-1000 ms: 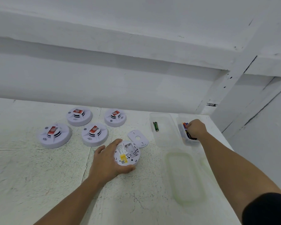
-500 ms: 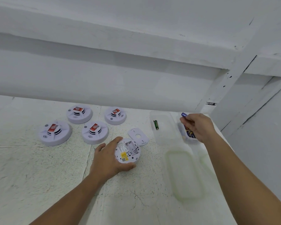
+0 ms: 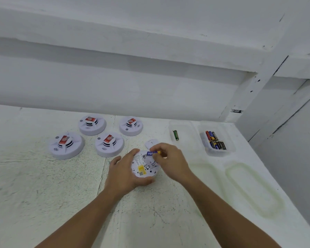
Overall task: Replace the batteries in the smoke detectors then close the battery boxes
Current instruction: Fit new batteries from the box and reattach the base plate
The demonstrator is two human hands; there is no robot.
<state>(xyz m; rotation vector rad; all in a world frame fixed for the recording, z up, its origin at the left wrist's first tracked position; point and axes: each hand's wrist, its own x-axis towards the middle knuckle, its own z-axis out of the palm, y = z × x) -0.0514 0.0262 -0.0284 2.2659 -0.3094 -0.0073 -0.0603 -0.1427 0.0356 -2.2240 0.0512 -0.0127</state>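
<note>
Bearing 4 detectors (image 3: pixel 66 145), a speckled table (image 3: pixel 34 194) meets white walls (image 3: pixel 115 83).

Detectors (image 3: pixel 109 145) crowd far left, tubs (image 3: pixel 186 135) far right; bare table (image 3: pixel 43 194) lies nearer

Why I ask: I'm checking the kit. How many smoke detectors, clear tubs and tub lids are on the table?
Smoke detectors: 5
Clear tubs: 2
Tub lids: 2
Total: 9
</note>
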